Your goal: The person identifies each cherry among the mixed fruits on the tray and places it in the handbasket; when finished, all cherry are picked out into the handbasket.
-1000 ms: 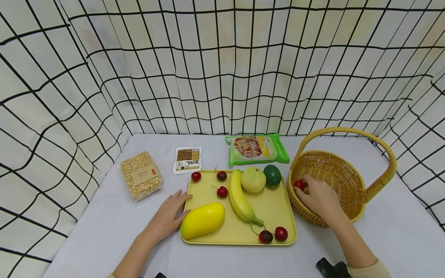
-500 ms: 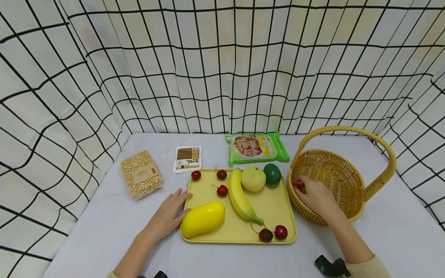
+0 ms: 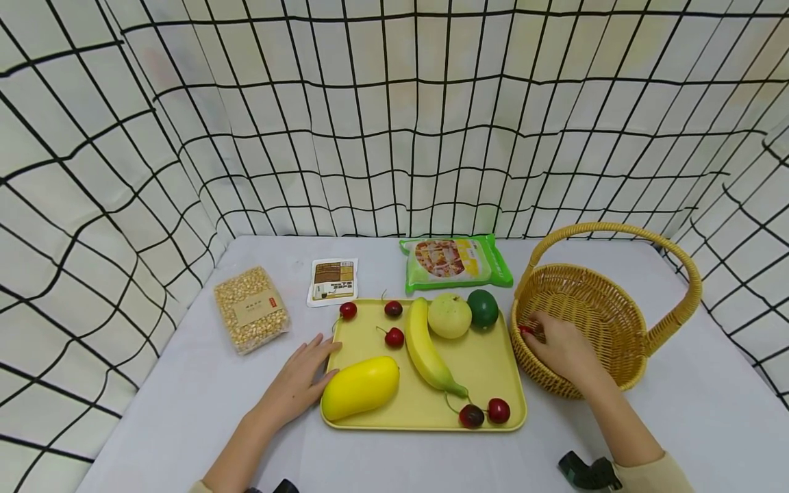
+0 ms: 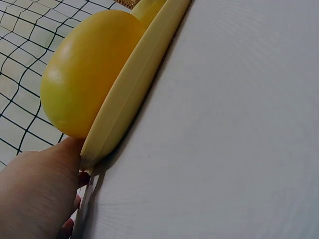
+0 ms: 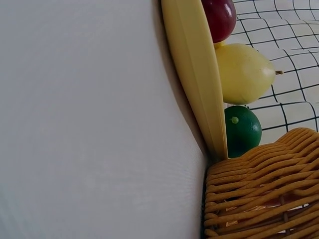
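Observation:
My right hand point(image 3: 566, 350) reaches into the left side of a wicker basket point(image 3: 607, 311), its fingers curled round a red cherry point(image 3: 525, 329). Most of that cherry is hidden behind the fingers. In the right wrist view the basket's wall point(image 5: 264, 191) hides the hand. My left hand point(image 3: 297, 382) rests at the left rim of a yellow tray point(image 3: 483, 373), fingers extended. Its thumb lies close beside a yellow mango point(image 3: 360, 388), also large in the left wrist view as a mango point(image 4: 92, 69) above the tray's side point(image 4: 134, 84).
The tray bears a banana point(image 3: 425, 349), a pale green round fruit point(image 3: 449, 316), a dark green lime point(image 3: 483, 309) and several cherries point(image 3: 498, 411). Behind lie a green food packet point(image 3: 456, 263) and a small sachet point(image 3: 333, 282). A bag of corn kernels point(image 3: 251, 309) lies left.
The cherry at my right fingers has sunk lower into the basket and shows less. The right hand has shifted only slightly; the left hand stays at the tray's rim.

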Demonstrator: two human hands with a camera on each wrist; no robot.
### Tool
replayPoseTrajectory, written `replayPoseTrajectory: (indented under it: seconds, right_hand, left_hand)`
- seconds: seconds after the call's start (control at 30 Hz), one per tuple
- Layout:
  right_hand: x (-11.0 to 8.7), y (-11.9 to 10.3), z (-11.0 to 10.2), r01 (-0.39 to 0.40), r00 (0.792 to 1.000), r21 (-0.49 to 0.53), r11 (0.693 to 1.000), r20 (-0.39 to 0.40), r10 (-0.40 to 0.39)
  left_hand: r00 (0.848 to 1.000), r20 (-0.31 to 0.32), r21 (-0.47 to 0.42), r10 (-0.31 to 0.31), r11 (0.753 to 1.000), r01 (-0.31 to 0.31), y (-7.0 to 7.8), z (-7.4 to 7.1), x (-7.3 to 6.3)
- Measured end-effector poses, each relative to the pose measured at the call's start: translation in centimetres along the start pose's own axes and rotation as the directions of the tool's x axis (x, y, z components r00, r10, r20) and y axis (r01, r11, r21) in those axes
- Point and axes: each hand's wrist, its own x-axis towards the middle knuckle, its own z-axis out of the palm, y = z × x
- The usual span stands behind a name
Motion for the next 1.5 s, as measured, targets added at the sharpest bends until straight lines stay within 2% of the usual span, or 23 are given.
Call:
replayPoseTrajectory:
  seconds: [0.4,0.63,0.93,1.2,1.27,1.5]
  right_hand:
    - [-0.6,-0.5,-0.5,-0.006,0.996,-0.016,1.0,-0.087,0.005]
    - [-1.3,-2.0,-1.3,0.025,0.987,-0.04,0.999,-0.159,-0.031]
    - [-1.9,-4.8,-1.8,0.145,0.953,-0.079,0.986,-0.256,-0.161]
    - [-2.5,-6.4,-1.2,0.288,0.895,-0.158,0.945,-0.306,-0.324]
    - [-2.8,-6.7,-1.0,0.312,0.889,-0.157,0.937,-0.299,-0.346]
    - [-4.1,-7.6,0.0,0.36,0.89,-0.168,0.917,-0.234,-0.392]
  left_hand:
    - [1.0,-0.012,0.004,0.015,1.0,-0.015,0.0,0.0,0.0]
    - [1.0,-0.015,0.005,0.019,1.0,-0.019,0.0,0.1,-0.1]
    - [1.0,-0.012,0.004,0.018,1.0,-0.018,-0.1,0.1,-0.1]
    - [1.0,-0.011,0.0,0.017,1.0,-0.017,-0.1,0.1,-0.1]
    - [1.0,-0.011,0.0,0.017,1.0,-0.017,-0.1,0.2,-0.1]
    - [1.0,-0.01,0.009,0.013,1.0,-0.013,-0.1,0.1,-0.1]
